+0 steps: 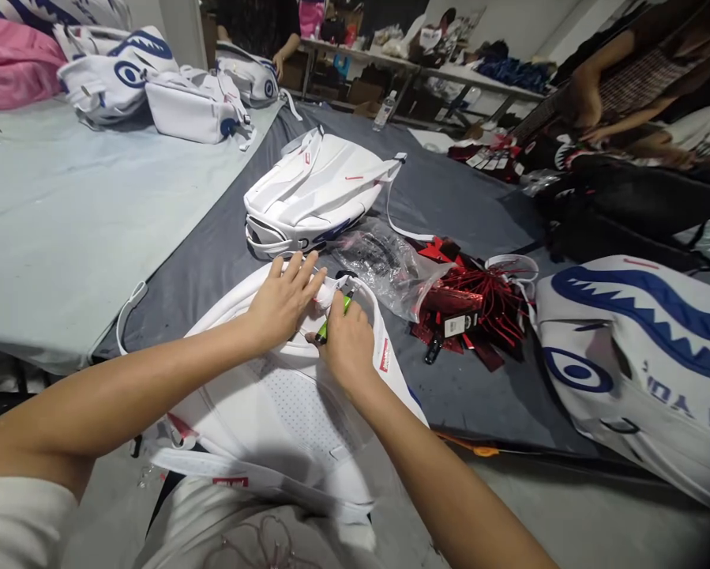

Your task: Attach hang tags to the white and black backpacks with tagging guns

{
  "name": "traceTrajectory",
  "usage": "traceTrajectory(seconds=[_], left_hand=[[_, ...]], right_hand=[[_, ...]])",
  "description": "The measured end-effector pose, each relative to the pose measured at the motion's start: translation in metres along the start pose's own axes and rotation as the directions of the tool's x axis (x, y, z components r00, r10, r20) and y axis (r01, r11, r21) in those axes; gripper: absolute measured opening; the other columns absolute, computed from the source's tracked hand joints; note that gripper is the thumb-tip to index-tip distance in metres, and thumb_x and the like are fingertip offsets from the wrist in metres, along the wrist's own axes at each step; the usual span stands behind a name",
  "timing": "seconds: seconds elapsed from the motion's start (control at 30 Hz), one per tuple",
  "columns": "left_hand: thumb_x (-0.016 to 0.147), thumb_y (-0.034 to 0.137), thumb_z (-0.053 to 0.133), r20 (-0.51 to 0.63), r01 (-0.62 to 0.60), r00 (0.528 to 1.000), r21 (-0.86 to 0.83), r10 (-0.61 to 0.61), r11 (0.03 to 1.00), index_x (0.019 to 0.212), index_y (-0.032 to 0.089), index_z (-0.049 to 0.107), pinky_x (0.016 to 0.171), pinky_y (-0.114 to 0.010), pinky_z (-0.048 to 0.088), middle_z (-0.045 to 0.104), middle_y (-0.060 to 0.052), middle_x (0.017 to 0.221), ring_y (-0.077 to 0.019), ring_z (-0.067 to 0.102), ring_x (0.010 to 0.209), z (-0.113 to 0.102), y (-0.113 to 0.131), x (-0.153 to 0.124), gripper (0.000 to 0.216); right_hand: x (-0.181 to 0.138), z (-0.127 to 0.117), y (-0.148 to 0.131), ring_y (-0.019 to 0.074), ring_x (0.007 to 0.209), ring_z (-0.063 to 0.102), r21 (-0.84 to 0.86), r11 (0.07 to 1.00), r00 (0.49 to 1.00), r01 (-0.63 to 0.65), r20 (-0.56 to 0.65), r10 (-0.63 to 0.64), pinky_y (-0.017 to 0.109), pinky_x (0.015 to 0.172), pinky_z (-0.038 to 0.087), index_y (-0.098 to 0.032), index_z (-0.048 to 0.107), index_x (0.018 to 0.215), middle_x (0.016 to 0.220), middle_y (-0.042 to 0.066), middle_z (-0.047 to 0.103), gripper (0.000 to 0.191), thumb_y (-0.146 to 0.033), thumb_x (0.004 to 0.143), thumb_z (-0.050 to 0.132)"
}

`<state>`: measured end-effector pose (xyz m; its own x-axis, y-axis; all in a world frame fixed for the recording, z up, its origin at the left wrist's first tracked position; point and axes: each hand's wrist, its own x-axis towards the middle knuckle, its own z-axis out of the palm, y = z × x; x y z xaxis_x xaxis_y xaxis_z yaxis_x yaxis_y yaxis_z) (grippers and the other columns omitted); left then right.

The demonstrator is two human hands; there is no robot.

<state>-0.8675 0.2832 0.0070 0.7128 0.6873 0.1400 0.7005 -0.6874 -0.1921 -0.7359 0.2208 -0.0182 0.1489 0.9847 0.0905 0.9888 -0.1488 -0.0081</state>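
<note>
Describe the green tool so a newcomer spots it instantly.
At the dark grey table, find the white bag nearest the camera. By its upper end, the right hand grips the tool, its bright green standing out from the bag's white.

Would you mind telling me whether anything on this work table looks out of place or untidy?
The red tags are the untidy spot: they lie in a loose heap, strings splayed, right of the white backpack being worked on, with a crumpled clear plastic bag against them. No spill or damage stands out.
</note>
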Motion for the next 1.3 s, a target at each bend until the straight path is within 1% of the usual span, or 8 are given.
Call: traceTrajectory(seconds=[0.13,0.33,0.63,0.87,1.0,1.13,1.23,1.3], left_hand=[[0.081,0.024,0.066,0.018,-0.012,1.0,-0.005,0.012,1.0,0.155,0.009,0.027,0.115,-0.057,0.026,0.018,-0.023,0.164,-0.0414,0.023,0.149,0.0,0.001,0.001,0.085],[0.092,0.016,0.048,0.078,0.022,0.997,0.01,-0.023,1.0,0.156,0.01,0.024,0.114,-0.06,0.024,0.016,-0.023,0.165,-0.0416,0.024,0.149,0.006,0.007,0.01,0.069],[0.071,0.038,0.081,0.11,-0.014,0.994,-0.008,0.015,1.0,0.16,0.019,0.009,0.118,-0.058,0.015,0.001,-0.022,0.167,-0.0424,0.005,0.153,0.003,0.0,0.004,0.116],[0.077,0.045,0.076,0.086,-0.004,0.996,0.009,0.003,1.0,0.16,0.015,0.012,0.118,-0.058,0.016,0.008,-0.023,0.166,-0.0418,0.011,0.153,0.009,0.002,0.006,0.109],[0.08,0.052,0.073,0.053,0.001,0.999,0.004,-0.001,1.0,0.159,0.014,0.015,0.118,-0.059,0.018,0.011,-0.022,0.166,-0.0418,0.014,0.152,0.004,0.003,0.004,0.105],[0.076,0.048,0.078,0.087,0.004,0.996,0.007,-0.005,1.0,0.159,0.012,0.013,0.119,-0.058,0.017,0.008,-0.023,0.166,-0.0419,0.013,0.152,0.0,0.004,0.004,0.112],[0.077,0.044,0.077,0.103,0.029,0.994,-0.01,-0.028,1.0,0.159,0.011,0.014,0.12,-0.058,0.016,0.007,-0.022,0.166,-0.0415,0.01,0.153,-0.001,0.004,0.005,0.108],[0.079,0.041,0.076,0.099,0.048,0.994,-0.018,-0.046,0.999,0.158,0.012,0.016,0.119,-0.059,0.016,0.006,-0.021,0.167,-0.0413,0.007,0.153,-0.001,0.004,0.005,0.103]], right_hand=[[0.0,0.003,-0.003,0.0324,0.101,0.06,0.022,0.999,1.0,-0.03,0.009,0.03,0.038,0.081,0.047,-0.005,0.044,0.134,0.112,0.023,0.058,0.059,-0.027,0.086,0.07],[0.011,0.015,-0.016,0.0323,0.108,0.059,-0.025,0.992,0.993,-0.12,-0.017,0.119,0.038,0.081,0.047,-0.002,0.042,0.141,0.115,0.027,0.058,0.044,-0.009,0.098,0.033],[-0.001,0.009,0.0,0.0315,0.103,0.058,0.05,0.999,0.999,-0.005,-0.044,0.007,0.041,0.088,0.046,-0.006,0.041,0.139,0.113,0.021,0.058,0.054,-0.015,0.089,0.059],[0.007,0.01,0.0,0.0326,0.105,0.059,0.058,0.998,1.0,-0.008,0.006,0.008,0.042,0.089,0.045,-0.005,0.043,0.138,0.114,0.022,0.059,0.051,-0.017,0.091,0.057],[-0.008,-0.008,0.02,0.0352,0.106,0.06,0.149,0.984,0.995,0.101,-0.036,-0.096,0.048,0.093,0.043,-0.006,0.044,0.14,0.116,0.024,0.063,0.055,-0.033,0.094,0.056],[-0.026,-0.025,0.045,0.0257,0.087,0.064,0.5,0.851,0.982,0.16,-0.167,-0.086,0.036,0.078,0.049,-0.017,0.059,0.116,0.1,0.013,0.069,0.036,-0.041,0.09,0.056],[-0.022,-0.026,0.054,0.0171,0.074,0.065,0.773,0.618,0.982,0.145,-0.038,-0.183,0.027,0.069,0.049,-0.019,0.065,0.098,0.087,0.004,0.071,0.019,-0.035,0.089,0.058],[-0.011,-0.024,0.055,0.0162,0.078,0.068,0.839,0.533,0.949,0.107,0.074,-0.306,0.026,0.071,0.05,-0.019,0.069,0.097,0.09,0.002,0.074,0.017,-0.032,0.088,0.061]])
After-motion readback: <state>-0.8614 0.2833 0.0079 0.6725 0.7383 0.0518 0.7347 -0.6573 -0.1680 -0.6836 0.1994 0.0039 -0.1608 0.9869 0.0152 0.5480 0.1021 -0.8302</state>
